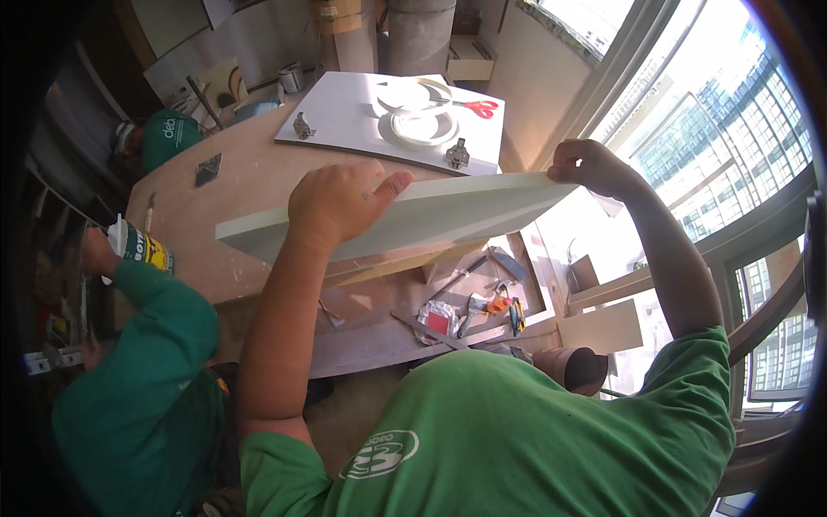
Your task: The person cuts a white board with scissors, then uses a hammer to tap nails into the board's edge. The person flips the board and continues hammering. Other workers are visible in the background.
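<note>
While the sun pours through the window on the right, both hands are on the white board [448, 220], tilted up on its long edge above the near side of the work table [233, 185]. This looks like a handling step, getting the board steadied or turned, and any move from here seems to call for both ends to travel together. Now the grip: the left hand [338, 205] curls over the upper edge left of the middle, thumb along it, some fingertips hidden; the right hand [594, 169] pinches the far right corner, finger and thumb closed on it. Neither is let go. Whether the lower edge bears on anything, I can't tell. Beyond it lies a flat white panel [345, 112] with two hinges [303, 127], a coil of white strip [425, 142] and red scissors [483, 109]; a co-worker's sleeve [164, 302] shows at left.
</note>
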`<state>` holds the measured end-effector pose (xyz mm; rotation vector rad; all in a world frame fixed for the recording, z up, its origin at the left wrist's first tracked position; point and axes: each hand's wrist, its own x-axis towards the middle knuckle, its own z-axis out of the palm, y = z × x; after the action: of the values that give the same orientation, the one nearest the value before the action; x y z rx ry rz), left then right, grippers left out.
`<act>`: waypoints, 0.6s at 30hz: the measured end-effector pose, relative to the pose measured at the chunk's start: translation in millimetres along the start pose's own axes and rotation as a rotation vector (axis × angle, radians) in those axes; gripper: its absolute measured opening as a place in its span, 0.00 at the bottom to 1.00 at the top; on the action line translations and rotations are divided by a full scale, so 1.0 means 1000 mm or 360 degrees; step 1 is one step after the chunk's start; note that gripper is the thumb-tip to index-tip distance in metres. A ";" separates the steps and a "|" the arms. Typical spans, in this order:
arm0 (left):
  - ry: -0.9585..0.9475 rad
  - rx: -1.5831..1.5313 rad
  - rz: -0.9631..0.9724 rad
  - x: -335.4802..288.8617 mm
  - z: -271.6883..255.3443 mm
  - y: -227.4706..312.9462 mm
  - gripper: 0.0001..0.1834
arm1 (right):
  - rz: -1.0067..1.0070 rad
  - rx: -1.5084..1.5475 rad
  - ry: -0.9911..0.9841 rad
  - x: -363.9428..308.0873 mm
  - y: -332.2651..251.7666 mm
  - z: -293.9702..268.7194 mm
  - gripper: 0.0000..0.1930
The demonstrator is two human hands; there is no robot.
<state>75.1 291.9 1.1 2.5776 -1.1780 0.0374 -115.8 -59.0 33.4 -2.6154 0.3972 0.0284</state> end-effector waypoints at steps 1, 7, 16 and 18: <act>0.0012 0.0002 0.0019 0.000 0.001 0.000 0.35 | -0.0013 0.0114 0.0060 0.000 0.017 -0.002 0.08; 0.0007 -0.0012 -0.0004 0.003 0.003 -0.001 0.35 | -0.0075 -0.0241 0.0402 -0.014 0.030 -0.017 0.08; -0.0034 -0.0001 -0.0039 0.001 0.000 -0.003 0.35 | -0.0414 -0.0383 -0.0168 -0.059 -0.045 0.013 0.29; -0.0003 0.0006 -0.0022 0.004 0.001 -0.003 0.37 | -0.0468 -0.0508 -0.0110 -0.054 -0.038 0.014 0.31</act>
<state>79.9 290.1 -0.1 2.5894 -1.1619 0.0346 -156.0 -5.8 44.1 -2.9510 -0.0231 0.0893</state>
